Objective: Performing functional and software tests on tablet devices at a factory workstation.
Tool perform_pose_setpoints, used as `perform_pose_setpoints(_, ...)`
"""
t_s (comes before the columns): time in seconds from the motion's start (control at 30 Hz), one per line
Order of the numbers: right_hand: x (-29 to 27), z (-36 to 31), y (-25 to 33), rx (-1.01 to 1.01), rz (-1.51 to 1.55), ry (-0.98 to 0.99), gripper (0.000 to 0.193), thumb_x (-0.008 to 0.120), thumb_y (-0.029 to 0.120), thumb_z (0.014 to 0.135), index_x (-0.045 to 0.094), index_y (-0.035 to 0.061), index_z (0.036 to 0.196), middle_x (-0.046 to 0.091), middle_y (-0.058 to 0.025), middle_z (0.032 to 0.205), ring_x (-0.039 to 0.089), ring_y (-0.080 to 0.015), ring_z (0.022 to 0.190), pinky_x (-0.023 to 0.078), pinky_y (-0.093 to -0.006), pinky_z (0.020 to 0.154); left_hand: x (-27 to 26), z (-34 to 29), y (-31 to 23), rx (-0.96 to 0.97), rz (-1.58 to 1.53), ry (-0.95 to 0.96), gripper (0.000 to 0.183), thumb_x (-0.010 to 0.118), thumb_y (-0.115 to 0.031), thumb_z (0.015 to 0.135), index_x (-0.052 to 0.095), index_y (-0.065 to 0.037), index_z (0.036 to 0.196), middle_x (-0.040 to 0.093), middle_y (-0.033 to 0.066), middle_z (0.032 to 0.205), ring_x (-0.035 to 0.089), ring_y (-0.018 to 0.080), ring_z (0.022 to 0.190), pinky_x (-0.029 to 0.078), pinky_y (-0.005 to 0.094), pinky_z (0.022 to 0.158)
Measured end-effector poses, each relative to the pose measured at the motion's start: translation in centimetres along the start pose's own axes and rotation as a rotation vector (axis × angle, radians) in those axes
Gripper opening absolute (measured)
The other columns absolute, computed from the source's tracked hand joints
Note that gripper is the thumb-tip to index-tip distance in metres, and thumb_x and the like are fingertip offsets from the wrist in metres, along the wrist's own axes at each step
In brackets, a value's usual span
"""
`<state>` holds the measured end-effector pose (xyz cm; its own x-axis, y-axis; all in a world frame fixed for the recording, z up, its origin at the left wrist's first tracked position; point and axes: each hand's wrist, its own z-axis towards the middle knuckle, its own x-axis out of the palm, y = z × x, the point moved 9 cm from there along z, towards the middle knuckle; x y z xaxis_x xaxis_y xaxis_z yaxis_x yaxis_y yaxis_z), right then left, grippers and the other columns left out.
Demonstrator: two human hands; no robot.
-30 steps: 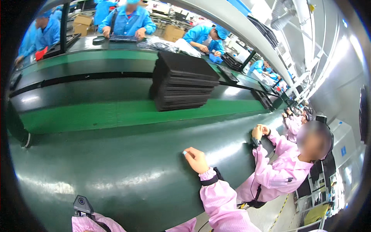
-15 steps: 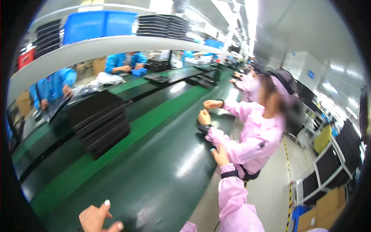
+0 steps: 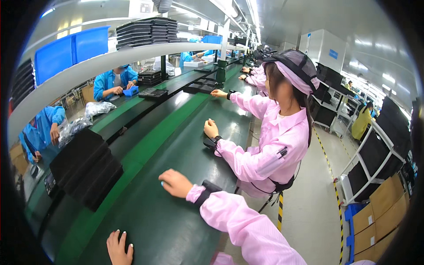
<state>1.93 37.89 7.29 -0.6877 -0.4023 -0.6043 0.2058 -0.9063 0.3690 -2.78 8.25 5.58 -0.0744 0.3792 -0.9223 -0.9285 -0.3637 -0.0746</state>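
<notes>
My left hand (image 3: 118, 248) rests at the near edge of the dark green work surface (image 3: 145, 212), fingers stretched and apart, holding nothing. My right hand (image 3: 176, 183) is over the same surface, its arm in a pink sleeve with a black wrist strap (image 3: 206, 192). Its fingers are loosely bent, slightly smeared, and nothing shows in them. Beyond my left hand stands a stack of black foam-like trays (image 3: 86, 170). A co-worker in pink (image 3: 276, 141) sits close to my right, both hands over the bench.
A white shelf (image 3: 110, 59) above the line carries blue bins (image 3: 73, 53) and stacked black trays (image 3: 148, 33). People in blue (image 3: 115, 84) work across the line. To the right are a white rack (image 3: 371, 163), cardboard boxes (image 3: 380, 216) and striped floor tape (image 3: 329, 172).
My right hand has left the co-worker's sleeve and moved left over the work surface. My left hand has turned, its fingers now pointing away from me. The view has swung to the right.
</notes>
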Motion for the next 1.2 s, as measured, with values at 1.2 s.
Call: perform_pose_setpoints(1.2,-19.7,3.6,9.6,-0.016,0.649,-0.937,0.008,0.043,-0.006,0.073,0.049,-0.0010,0.070,0.050,-0.0089,0.070,0.047,-0.0143,0.060,0.038,-0.0242,0.054,0.8,-1.7,1.9,-0.254,-0.255,0.023,0.041,0.055,-0.017,0.083,0.049,-0.002,0.121,0.046,0.0186,0.125,0.041,0.0365,0.115,0.032,0.0431,0.097)
